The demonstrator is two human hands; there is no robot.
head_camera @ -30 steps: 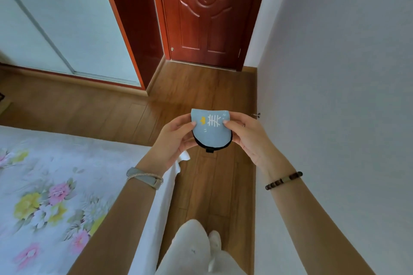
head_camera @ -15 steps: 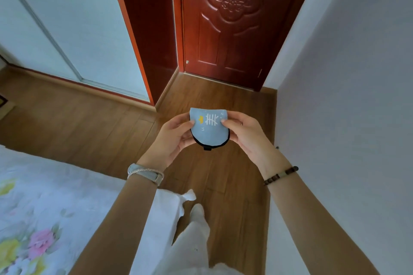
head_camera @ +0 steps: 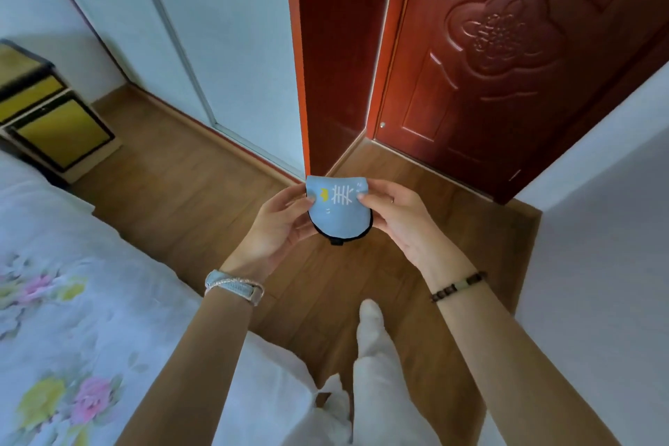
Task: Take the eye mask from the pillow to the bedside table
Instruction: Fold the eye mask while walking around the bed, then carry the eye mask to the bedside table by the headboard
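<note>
A folded light-blue eye mask (head_camera: 338, 215) with a white fishbone print, a yellow mark and black trim is held in front of me, above the wooden floor. My left hand (head_camera: 277, 228) pinches its left edge and my right hand (head_camera: 402, 219) pinches its right edge. A bedside table (head_camera: 43, 112) with yellow drawer fronts and a dark frame stands at the far left, beyond the bed's corner. No pillow is in view.
The bed (head_camera: 72, 300) with a white floral cover fills the lower left. A red-brown door (head_camera: 488, 65) stands ahead, a white wall (head_camera: 597, 228) at the right, a sliding wardrobe door (head_camera: 181, 29) at the left. My legs in white trousers (head_camera: 373, 355) are below.
The view has swung left and upward, bringing the bedside table into sight. Both hands keep the same hold on the eye mask.
</note>
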